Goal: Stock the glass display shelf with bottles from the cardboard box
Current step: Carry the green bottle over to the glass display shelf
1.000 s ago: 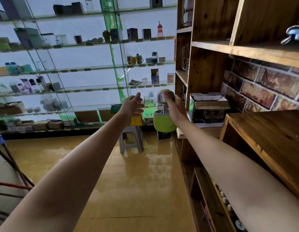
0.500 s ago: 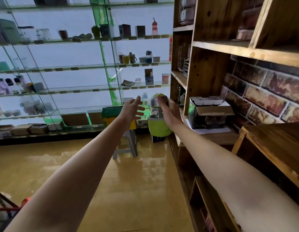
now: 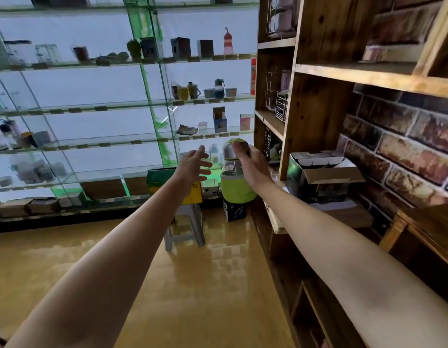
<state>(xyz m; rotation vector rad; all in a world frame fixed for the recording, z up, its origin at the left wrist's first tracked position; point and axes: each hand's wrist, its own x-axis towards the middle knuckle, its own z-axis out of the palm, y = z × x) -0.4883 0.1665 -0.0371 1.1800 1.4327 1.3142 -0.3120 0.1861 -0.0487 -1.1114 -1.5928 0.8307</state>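
— Looking along both outstretched arms, what do we record for the right hand point(image 3: 251, 163)?

— We record its grip clamped on the cap end of a green bottle point(image 3: 236, 183). The bottle hangs upright below the fingers, its clear middle section above a lime-green base, held in the air in front of the lower levels of the glass display shelf point(image 3: 97, 144).

— And the left hand point(image 3: 192, 165)?

— We note its grip apart, fingers spread and straight, holding nothing. It sits just beside the bottle on its left and does not touch it.

— Where do we find the cardboard box point(image 3: 320, 175)?

— We find it to the right, flaps open, resting on a low wooden shelf point(image 3: 325, 216) against the brick wall point(image 3: 406, 146), near the right forearm. Its contents are too dark for us to identify.

— Anything else noted?

— A grey stool point(image 3: 184, 228) stands on the glossy floor point(image 3: 197, 285) below the hands, carrying a yellow and green carton point(image 3: 192, 194). The glass levels above hold cups, small boxes and a red-capped bottle point(image 3: 227, 41).
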